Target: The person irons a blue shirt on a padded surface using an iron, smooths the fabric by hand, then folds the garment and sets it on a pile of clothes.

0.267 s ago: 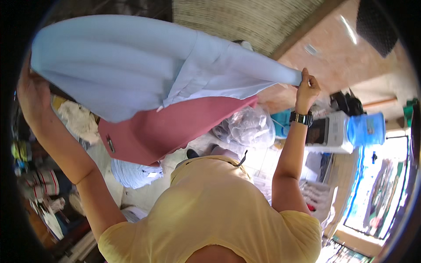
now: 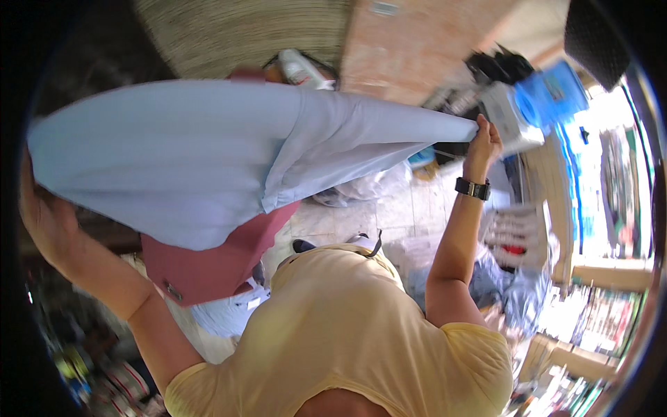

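Note:
A light blue garment (image 2: pixel 187 146) is stretched across the space in front of me, raised between my two hands. Its narrow, sleeve-like end is pinched in my right hand (image 2: pixel 484 142), which wears a dark watch (image 2: pixel 472 188). On the far left my left hand (image 2: pixel 52 208) holds the wide end, its fingers mostly hidden by the cloth and the picture's dark rim. A seam runs down the middle, and a loose fold hangs beside it. Below the garment, partly covered, is a maroon flat surface (image 2: pixel 208 273) with a small metal fitting near its corner.
Pale blue cloth (image 2: pixel 226 314) lies low beside the maroon surface. Ahead are a clear plastic bag (image 2: pixel 365 186), a white bottle (image 2: pixel 302 69) and a woven mat (image 2: pixel 243 35). A blue water jug (image 2: pixel 552 94) and a white plastic chair (image 2: pixel 515 233) stand at right.
My view has turned to the right, so the jug and bag sit farther up and left. The garment remains stretched between both hands, its wide part lower and covering more of the maroon surface.

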Demonstrator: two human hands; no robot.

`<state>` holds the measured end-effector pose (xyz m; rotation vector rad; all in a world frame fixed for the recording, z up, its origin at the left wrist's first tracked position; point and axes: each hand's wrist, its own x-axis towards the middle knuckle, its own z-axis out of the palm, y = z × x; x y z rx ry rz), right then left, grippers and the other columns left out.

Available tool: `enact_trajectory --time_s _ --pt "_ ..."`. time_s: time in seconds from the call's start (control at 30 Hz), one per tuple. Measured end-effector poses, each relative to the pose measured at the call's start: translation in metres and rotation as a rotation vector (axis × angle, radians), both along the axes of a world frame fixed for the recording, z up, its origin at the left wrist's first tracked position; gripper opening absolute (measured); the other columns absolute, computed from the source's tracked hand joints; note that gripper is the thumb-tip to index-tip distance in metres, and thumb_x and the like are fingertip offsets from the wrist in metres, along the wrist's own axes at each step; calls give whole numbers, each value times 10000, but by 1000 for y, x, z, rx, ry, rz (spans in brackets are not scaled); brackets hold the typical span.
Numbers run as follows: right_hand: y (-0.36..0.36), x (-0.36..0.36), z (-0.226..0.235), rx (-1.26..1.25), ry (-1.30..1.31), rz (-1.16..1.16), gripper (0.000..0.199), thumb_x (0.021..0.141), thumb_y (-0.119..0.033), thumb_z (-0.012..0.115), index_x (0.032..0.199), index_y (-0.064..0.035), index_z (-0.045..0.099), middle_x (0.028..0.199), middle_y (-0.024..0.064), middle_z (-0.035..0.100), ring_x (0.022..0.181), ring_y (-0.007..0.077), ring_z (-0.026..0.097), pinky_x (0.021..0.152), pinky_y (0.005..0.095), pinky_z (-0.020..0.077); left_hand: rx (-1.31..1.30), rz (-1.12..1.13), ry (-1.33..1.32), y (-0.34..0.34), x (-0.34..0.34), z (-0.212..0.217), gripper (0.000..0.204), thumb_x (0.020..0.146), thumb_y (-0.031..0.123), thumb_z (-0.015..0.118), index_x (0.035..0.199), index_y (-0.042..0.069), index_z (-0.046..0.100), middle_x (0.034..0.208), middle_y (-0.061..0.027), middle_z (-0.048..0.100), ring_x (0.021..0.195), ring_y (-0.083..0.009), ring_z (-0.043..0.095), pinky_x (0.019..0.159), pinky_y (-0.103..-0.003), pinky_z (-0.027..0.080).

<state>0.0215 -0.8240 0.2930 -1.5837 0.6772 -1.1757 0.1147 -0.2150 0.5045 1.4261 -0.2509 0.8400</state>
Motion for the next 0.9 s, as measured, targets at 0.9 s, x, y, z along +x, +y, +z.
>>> enact_trajectory --time_s 0.9 --pt "-160 -510 -123 580 -384 -736 177 949 -230 672 904 -92 572 781 -23 595 639 66 532 606 216 456 179 -1314 303 -722 -35 -69 190 966 218 620 1065 71 686 1014 -5 636 990 -98 585 873 -229 455"
